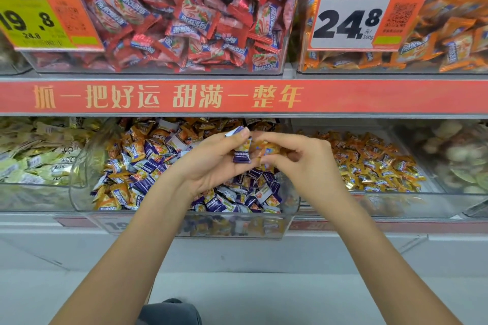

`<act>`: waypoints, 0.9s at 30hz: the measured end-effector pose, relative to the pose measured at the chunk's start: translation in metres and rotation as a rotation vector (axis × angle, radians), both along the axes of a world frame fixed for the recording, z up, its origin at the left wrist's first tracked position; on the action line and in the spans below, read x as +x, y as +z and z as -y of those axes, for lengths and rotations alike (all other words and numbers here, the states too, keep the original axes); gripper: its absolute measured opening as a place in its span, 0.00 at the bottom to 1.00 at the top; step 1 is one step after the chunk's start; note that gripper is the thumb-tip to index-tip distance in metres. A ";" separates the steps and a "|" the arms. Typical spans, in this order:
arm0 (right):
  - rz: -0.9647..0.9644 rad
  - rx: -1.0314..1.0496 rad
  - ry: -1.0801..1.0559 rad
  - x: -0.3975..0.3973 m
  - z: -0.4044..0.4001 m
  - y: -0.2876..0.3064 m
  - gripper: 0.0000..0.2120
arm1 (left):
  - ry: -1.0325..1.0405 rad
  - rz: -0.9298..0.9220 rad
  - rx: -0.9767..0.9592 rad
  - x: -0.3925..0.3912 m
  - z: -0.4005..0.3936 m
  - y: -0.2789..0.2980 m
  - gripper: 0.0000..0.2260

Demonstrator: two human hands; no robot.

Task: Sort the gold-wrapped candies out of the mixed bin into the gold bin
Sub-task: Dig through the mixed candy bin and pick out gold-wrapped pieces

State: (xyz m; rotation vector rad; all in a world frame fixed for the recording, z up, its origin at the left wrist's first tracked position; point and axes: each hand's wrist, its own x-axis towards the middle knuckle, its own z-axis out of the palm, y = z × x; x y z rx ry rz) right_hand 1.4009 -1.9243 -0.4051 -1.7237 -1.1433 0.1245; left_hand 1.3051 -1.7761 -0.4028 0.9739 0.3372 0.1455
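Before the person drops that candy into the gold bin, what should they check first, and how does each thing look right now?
1. Right hand pinches a gold candy: ok.
2. Left hand holds only purple candy: cannot tell, its palm may hide more.
3. Gold bin lies open to the right, with room on top: ok.
4. Way from the right hand to the gold bin is free: ok.
5. Both hands hang over the mixed bin, so a slip falls back there: ok.
6. Gold candy is free of the left hand's fingers: cannot tell, they overlap.

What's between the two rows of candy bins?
In the head view, a red banner with gold lettering runs along the shelf edge between them.
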 end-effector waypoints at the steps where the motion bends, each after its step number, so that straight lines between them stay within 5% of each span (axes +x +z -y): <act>1: -0.074 0.047 -0.027 0.000 0.001 0.001 0.17 | 0.048 -0.035 0.012 0.000 -0.002 -0.001 0.17; 3: -0.207 0.125 -0.096 0.007 0.007 0.002 0.15 | 0.132 -0.161 0.276 -0.002 -0.007 -0.005 0.09; 5: -0.216 0.137 -0.237 0.021 0.017 0.001 0.14 | 0.140 -0.300 0.764 -0.005 -0.011 -0.011 0.07; 8: -0.091 -0.173 -0.407 0.048 0.039 -0.006 0.19 | 0.006 -0.376 1.463 -0.002 -0.009 -0.022 0.15; 10: -0.093 -0.351 -0.382 0.059 0.050 -0.012 0.24 | -0.002 -0.265 1.777 0.003 0.004 -0.022 0.15; 13: -0.069 -0.323 -0.421 0.065 0.057 -0.013 0.24 | -0.358 -0.020 1.529 0.013 0.018 -0.023 0.07; 17: -0.052 -0.284 -0.433 0.067 0.056 -0.016 0.20 | -0.914 -0.194 1.415 0.029 0.019 -0.044 0.11; 21: -0.094 -0.305 -0.404 0.070 0.054 -0.021 0.21 | -1.055 -0.158 1.596 0.039 0.016 -0.060 0.17; 24: -0.102 -0.303 -0.393 0.070 0.055 -0.022 0.22 | -1.040 -0.274 1.789 0.037 0.015 -0.057 0.28; 27: -0.104 -0.298 -0.362 0.069 0.057 -0.024 0.22 | -0.997 -0.267 1.885 0.035 0.019 -0.053 0.29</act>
